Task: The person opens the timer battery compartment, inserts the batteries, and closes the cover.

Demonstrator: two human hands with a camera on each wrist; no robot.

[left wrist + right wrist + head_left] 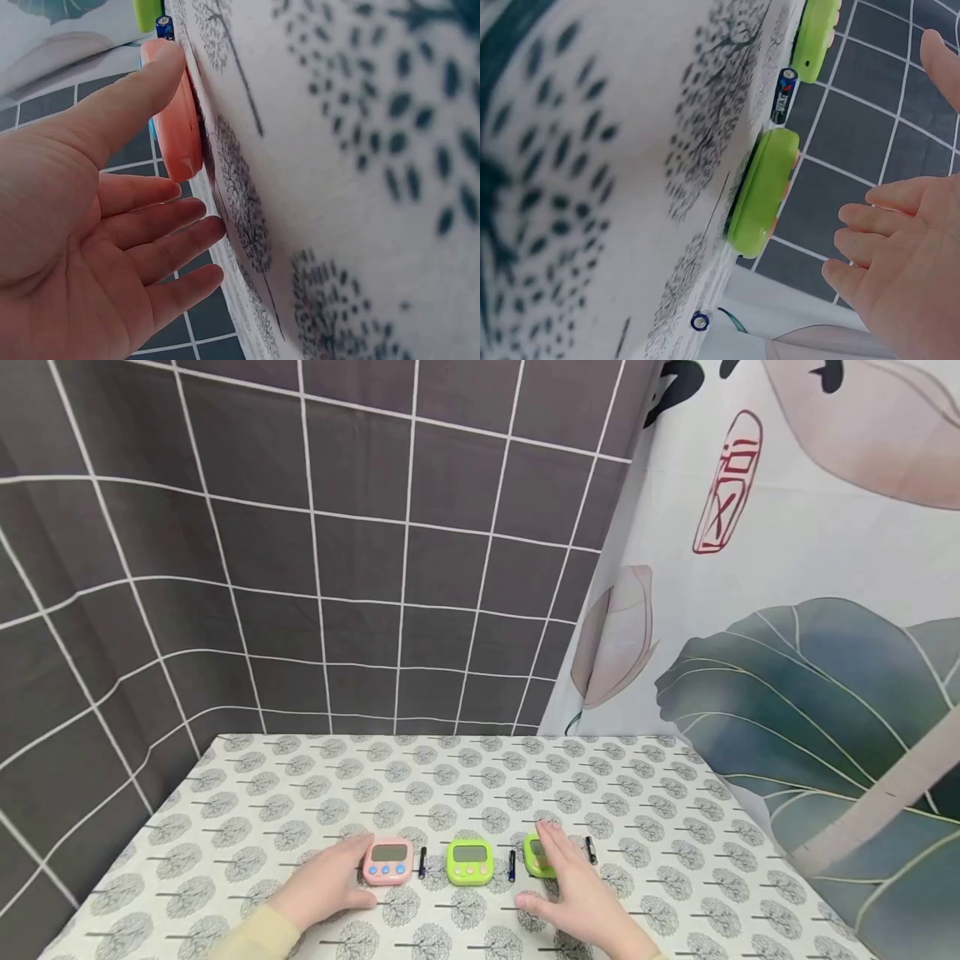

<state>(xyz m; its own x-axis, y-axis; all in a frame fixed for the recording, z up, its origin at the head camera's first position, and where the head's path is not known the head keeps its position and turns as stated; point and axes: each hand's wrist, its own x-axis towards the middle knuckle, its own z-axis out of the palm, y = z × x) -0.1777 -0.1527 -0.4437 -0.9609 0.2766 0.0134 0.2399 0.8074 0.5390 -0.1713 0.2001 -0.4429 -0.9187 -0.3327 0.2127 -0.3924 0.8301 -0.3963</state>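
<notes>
Near the front of the table, a pink digital timer with blue buttons lies screen up. My left hand is beside its left edge, fingers extended and thumb apart. In the left wrist view, the thumb overlaps the timer's side; contact cannot be made out. A green timer lies in the middle. My right hand is over another green timer and hides its right part. The right wrist view shows its fingers loosely extended, apart from that timer. Neither hand holds anything.
Dark battery cells lie beside the timers: one battery right of the pink timer, another battery between the green ones, a third battery at right. A tree-print cloth covers the table. Grey gridded fabric hangs behind.
</notes>
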